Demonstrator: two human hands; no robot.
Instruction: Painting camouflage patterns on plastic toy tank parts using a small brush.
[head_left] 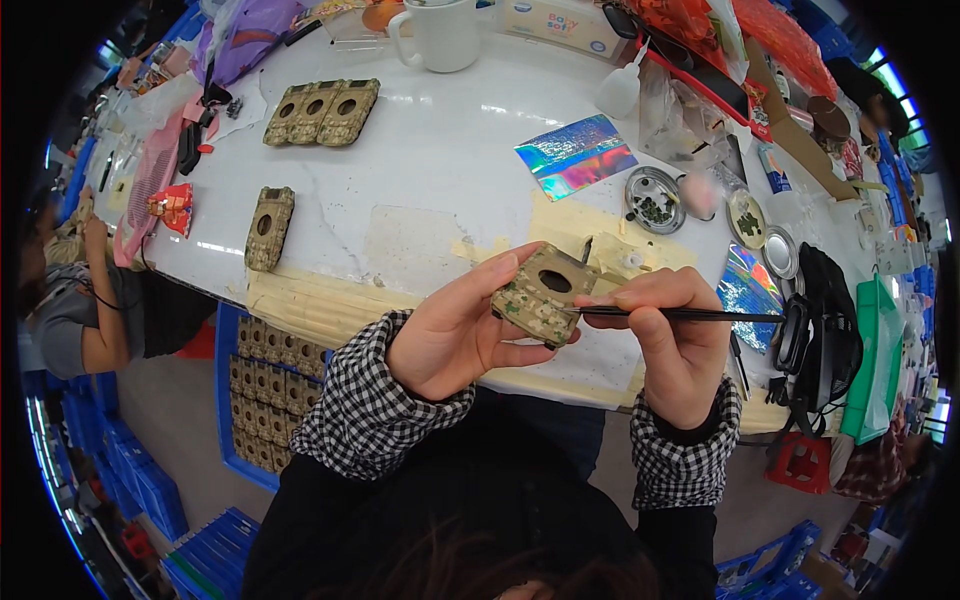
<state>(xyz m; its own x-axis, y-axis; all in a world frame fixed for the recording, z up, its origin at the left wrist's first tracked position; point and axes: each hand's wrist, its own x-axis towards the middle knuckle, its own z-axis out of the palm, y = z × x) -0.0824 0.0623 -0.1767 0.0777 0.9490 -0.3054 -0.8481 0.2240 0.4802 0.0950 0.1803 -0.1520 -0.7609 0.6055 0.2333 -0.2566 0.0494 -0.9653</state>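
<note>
My left hand (450, 335) holds a small camouflage-patterned model hull (545, 292) with a round hole in its top, tilted above the table edge. The fingers wrap it from below and the thumb lies along its upper edge. In my right hand (675, 345) is a thin black tool (690, 314), gripped like a pen, its tip at the near face of the hull. Whether it is a brush or tweezers I cannot tell. Left of my hands lies a single matching hull (270, 229), and beyond it a row of joined-looking hulls (322, 112).
Round metal dishes (655, 199) with small green bits stand beyond my right hand, near holographic sheets (577, 157). A white mug (446, 35) stands at the back. Below the table's left edge, a blue crate (226, 400) holds many hulls. A co-worker (85, 320) sits at left.
</note>
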